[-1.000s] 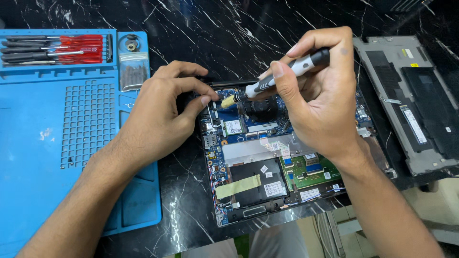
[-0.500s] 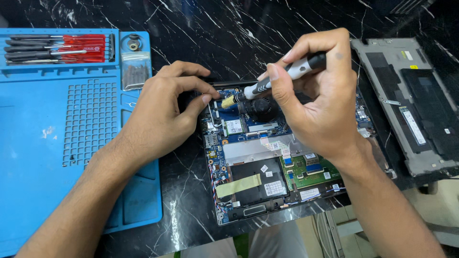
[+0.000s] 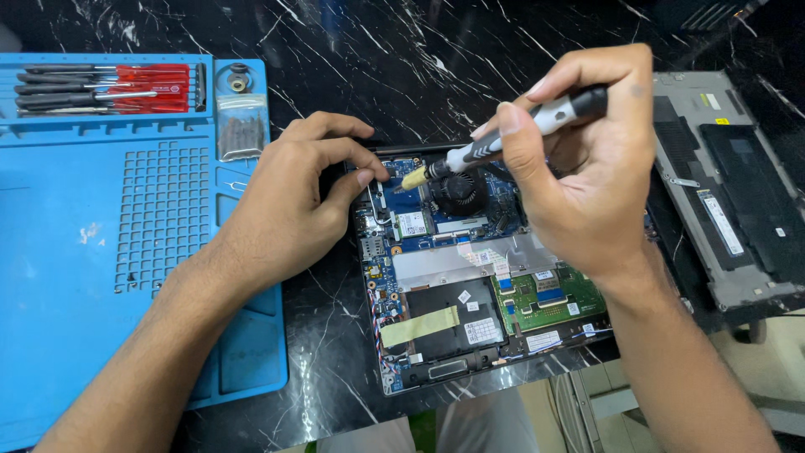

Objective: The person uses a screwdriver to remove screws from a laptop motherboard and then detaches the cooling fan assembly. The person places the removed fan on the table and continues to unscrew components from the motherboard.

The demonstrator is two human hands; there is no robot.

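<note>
A black marble-patterned table with white veins carries everything here. On its left lies a large blue work mat, with a row of red-handled screwdrivers in the tray along its top edge and a small clear bag of dark parts just beside them. At the centre sits an opened laptop base, its blue circuit board, black round fan, silver shield and green board all exposed. To the right, partly under the right forearm, rests the detached grey bottom cover, inner side up. The left hand lies on the upper left corner of the laptop base, fingers curled loosely and the fingertips pressing on the board's edge; it grasps nothing. The right hand hovers above the fan, clenched around a slim black-and-silver precision screwdriver, pinched between thumb and fingers and tilted down to the left. Its yellowish tip meets the board just left of the fan, near the left fingertips.
</note>
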